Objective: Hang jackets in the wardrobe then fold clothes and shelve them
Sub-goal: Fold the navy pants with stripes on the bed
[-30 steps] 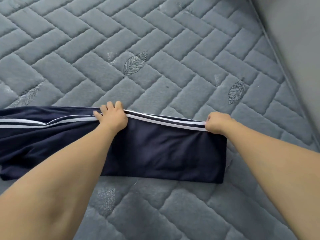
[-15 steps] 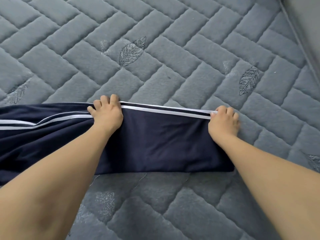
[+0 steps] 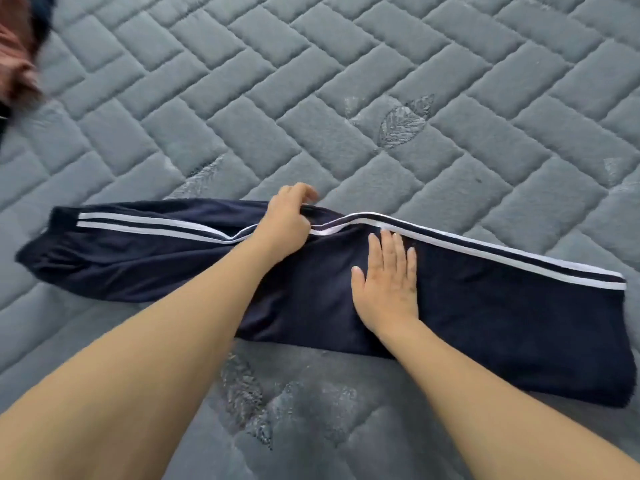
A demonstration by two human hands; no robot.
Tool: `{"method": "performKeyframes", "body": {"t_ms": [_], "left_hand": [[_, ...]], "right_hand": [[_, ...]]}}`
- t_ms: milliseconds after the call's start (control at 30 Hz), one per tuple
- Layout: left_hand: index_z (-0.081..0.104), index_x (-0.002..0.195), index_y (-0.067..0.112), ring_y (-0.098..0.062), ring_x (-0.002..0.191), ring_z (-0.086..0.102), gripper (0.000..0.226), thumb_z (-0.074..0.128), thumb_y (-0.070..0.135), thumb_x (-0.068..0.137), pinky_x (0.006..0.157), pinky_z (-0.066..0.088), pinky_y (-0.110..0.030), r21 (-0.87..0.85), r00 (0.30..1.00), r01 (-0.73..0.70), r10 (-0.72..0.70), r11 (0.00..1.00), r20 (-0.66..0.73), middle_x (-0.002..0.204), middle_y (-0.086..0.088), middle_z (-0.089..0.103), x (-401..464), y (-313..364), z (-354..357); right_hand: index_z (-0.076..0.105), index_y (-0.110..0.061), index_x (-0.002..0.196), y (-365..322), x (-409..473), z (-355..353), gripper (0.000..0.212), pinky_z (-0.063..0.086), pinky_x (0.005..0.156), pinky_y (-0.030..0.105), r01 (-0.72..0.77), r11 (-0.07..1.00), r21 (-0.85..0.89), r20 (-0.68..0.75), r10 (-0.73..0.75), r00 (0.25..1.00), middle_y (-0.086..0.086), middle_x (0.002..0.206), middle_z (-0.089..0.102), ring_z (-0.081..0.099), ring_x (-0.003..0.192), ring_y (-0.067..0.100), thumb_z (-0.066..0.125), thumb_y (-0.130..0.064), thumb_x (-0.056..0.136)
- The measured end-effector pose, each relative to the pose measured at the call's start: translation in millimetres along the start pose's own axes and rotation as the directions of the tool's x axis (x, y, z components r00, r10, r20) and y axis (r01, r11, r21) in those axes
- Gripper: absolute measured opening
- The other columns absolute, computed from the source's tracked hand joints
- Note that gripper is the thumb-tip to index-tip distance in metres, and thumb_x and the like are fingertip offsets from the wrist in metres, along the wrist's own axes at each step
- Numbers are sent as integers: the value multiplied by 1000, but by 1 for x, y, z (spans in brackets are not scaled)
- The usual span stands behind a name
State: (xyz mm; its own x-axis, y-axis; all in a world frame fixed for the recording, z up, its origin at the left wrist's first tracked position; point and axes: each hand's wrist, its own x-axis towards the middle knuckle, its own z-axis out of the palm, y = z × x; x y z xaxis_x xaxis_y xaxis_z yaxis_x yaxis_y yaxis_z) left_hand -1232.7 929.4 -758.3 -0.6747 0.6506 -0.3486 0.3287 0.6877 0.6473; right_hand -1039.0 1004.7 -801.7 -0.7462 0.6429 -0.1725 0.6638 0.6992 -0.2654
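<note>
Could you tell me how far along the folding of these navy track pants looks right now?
Done: the navy track pants lie lengthwise on the quilted bed cover, apparently folded leg on leg. In hand: the left hand grips the striped edge where it buckles, while the right hand presses flat on the fabric. Left: folding them shorter and shelving them; no wardrobe or shelf is in view.

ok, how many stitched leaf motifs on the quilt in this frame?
4 clear: one leaf above the trousers, one beyond the left hand, two near the bottom. A faint one at the right edge; the trousers may hide more.
</note>
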Motion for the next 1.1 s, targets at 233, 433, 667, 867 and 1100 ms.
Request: {"method": "performKeyframes", "body": {"t_ms": [233, 433, 667, 867, 1100], "left_hand": [[57, 127, 18, -30, 124, 49, 36, 52, 20, 91, 111, 26, -53, 694, 987, 156, -88, 703, -132, 130, -6, 59, -56, -160, -152], [45, 84, 12, -45, 90, 57, 20, 40, 25, 99, 97, 37, -56, 651, 942, 15, 208, 759, -264, 90, -25, 61, -16, -200, -181], [60, 108, 4, -43, 109, 54, 51, 35, 49, 101, 91, 40, -48, 744, 979, 133, 31, 655, -202, 115, -24, 61, 26, -212, -190], [50, 125, 17, -38, 124, 42, 46, 41, 52, 97, 112, 17, -63, 620, 947, 177, 39, 764, -319, 130, -15, 48, 7, -224, -193], [3, 155, 30, -32, 150, -11, 82, 32, 71, 90, 105, 1, -78, 131, 608, 747, -589, 652, -533, 164, -8, -3, -64, -238, -156]], "right_hand": [[22, -16, 155, -168, 22, 43, 73, 2, 121, 52, 75, 986, 149, -69, -65, 996, 9, 163, 13, 12, 150, 29, 52, -44, 95], [26, -17, 152, -179, 35, 90, 76, -3, 121, 50, 102, 988, 115, -315, -61, 947, 11, 161, 17, 14, 150, 27, 54, -47, 88], [27, -13, 154, -186, 39, 89, 74, 0, 121, 52, 15, 1000, 2, -214, -14, 977, 12, 163, 16, 12, 150, 29, 39, -47, 88], [26, -16, 155, -184, 42, 93, 75, 2, 121, 52, -20, 995, -101, -165, 3, 986, 11, 164, 13, 11, 150, 29, 33, -50, 88], [25, -16, 155, -187, 42, 90, 78, 2, 120, 53, -40, 992, -115, -125, 26, 992, 12, 164, 11, 9, 151, 30, 31, -53, 87]]}}
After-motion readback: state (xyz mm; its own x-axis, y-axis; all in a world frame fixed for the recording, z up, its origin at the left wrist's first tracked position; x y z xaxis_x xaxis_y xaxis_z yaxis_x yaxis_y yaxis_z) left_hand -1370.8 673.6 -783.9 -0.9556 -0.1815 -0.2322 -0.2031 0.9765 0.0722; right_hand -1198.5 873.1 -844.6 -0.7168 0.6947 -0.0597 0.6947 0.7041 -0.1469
